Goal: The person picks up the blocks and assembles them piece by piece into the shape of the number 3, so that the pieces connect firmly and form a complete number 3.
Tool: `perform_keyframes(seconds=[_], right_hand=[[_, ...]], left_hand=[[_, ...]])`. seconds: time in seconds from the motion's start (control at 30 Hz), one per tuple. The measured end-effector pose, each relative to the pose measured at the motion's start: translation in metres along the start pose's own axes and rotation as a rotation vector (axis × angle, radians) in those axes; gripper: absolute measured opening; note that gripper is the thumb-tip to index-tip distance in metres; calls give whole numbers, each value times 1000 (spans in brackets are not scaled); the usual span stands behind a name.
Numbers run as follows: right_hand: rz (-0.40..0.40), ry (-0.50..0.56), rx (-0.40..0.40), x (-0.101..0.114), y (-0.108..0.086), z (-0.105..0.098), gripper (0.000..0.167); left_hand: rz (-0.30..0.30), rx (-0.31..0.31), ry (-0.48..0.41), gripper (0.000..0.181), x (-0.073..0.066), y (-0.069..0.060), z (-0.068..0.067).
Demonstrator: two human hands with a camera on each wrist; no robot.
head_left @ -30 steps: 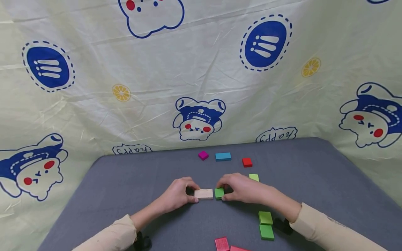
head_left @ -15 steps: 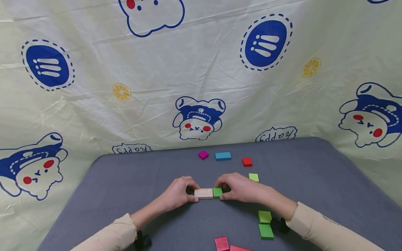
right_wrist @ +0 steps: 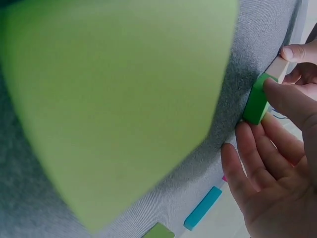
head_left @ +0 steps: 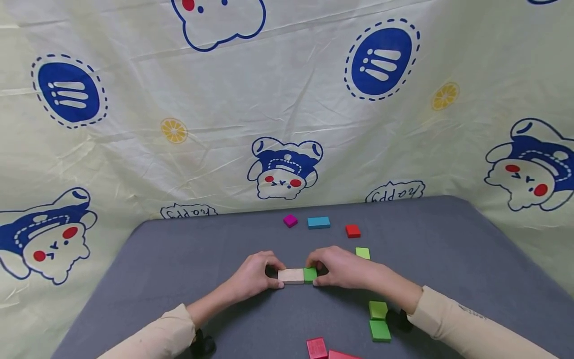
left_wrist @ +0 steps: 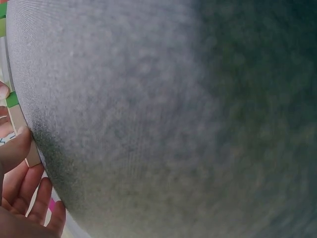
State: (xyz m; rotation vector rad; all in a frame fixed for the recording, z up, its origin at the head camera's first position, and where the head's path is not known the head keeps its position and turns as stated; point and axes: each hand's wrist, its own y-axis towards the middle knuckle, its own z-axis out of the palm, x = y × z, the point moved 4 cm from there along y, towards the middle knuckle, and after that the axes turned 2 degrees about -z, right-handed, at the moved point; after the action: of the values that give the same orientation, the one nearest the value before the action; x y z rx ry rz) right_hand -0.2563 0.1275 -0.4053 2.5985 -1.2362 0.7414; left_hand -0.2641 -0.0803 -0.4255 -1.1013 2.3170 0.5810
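Note:
On the grey cloth a pale wooden block [head_left: 291, 276] lies end to end with a green block [head_left: 310, 275], the two touching. The left hand [head_left: 254, 273] pinches the pale block's left end between thumb and fingers. From the right, the right hand [head_left: 343, 268] grips the green block, also between thumb and fingers. In the left wrist view, the left thumb lies on the pale block [left_wrist: 19, 121]; in the right wrist view, the right thumb presses the green block [right_wrist: 256, 101].
Behind the hands lie magenta [head_left: 290, 221], blue [head_left: 319, 223] and red [head_left: 353, 231] blocks, with a light green one [head_left: 362, 253] by the right hand. Nearer are two green blocks [head_left: 379, 319] and two reddish ones [head_left: 317, 348]. A printed curtain [head_left: 215, 164] hangs behind the table.
The right hand has slid the green block left, closing the gap to the pale block. The left hand has stayed in place, holding the pale block.

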Motion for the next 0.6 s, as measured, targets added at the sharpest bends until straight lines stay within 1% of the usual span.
perform_keyframes(seconds=[0.17,0.37,0.47,0.6], right_hand=[[-11,8,3,0,-1,1,27],[-16,28,19,1,-1,-1,40],[-6,45,-2,0,-4,-5,42],[28,59,-45,-3,-12,-13,44]], left_hand=[[-1,5,-11,24,0,1,1],[-2,9,3,23,0,-1,2],[-8,14,12,23,0,-2,1],[-29,21,12,23,-1,-2,1]])
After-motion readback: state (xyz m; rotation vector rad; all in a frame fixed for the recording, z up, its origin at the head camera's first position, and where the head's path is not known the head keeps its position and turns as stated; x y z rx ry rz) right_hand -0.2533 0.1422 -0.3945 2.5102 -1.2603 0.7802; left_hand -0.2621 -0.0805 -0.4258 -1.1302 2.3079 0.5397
